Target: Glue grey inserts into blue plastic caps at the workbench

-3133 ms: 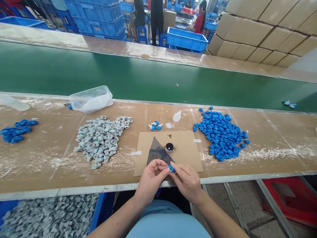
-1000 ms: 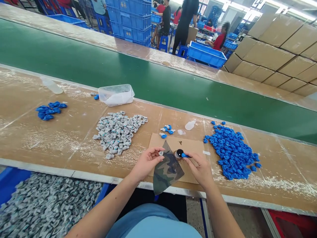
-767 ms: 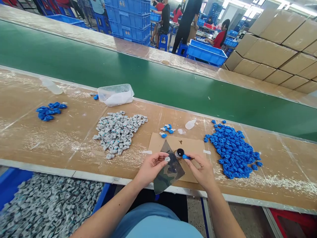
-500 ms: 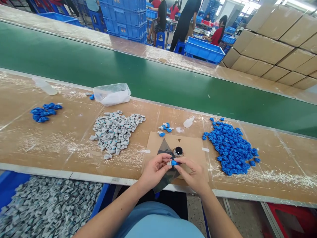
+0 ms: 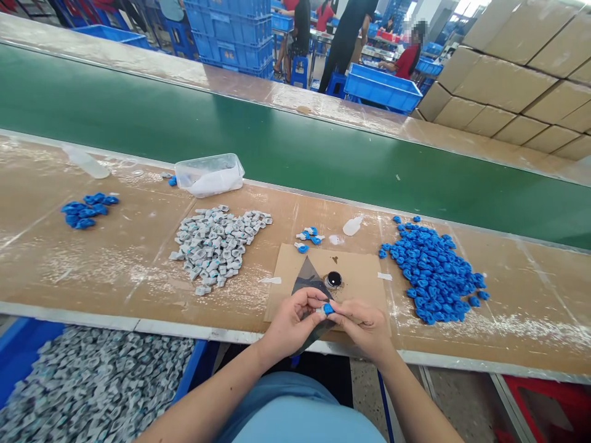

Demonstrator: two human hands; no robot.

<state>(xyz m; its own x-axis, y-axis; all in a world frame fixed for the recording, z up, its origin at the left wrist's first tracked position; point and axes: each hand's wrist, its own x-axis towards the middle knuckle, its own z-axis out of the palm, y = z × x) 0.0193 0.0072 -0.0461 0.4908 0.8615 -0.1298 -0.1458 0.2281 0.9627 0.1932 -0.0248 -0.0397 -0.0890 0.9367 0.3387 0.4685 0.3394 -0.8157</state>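
Note:
My left hand (image 5: 290, 320) pinches the grey end of a small plastic part, mostly hidden by its fingers. At the other end, my right hand (image 5: 364, 323) grips a blue plastic piece (image 5: 328, 309) that meets the grey one. Both hands are over a dark patterned cloth (image 5: 305, 275) lying on a cardboard sheet (image 5: 364, 274). Just beyond the fingers stands a small round jar (image 5: 333, 280) of black liquid. Several joined grey-and-blue parts (image 5: 310, 236) lie past the sheet.
Loose grey pieces (image 5: 217, 246) lie in a pile at left, blue pieces (image 5: 436, 271) at right. A clear plastic tub (image 5: 210, 175) and a small translucent bottle (image 5: 353, 226) stand near the green conveyor belt (image 5: 277, 135). A blue crate (image 5: 184, 375) of grey pieces sits lower left.
Both hands have shifted slightly towards me and to the right. The blue piece has turned a little between my fingers, and the two hands stay together on the part.

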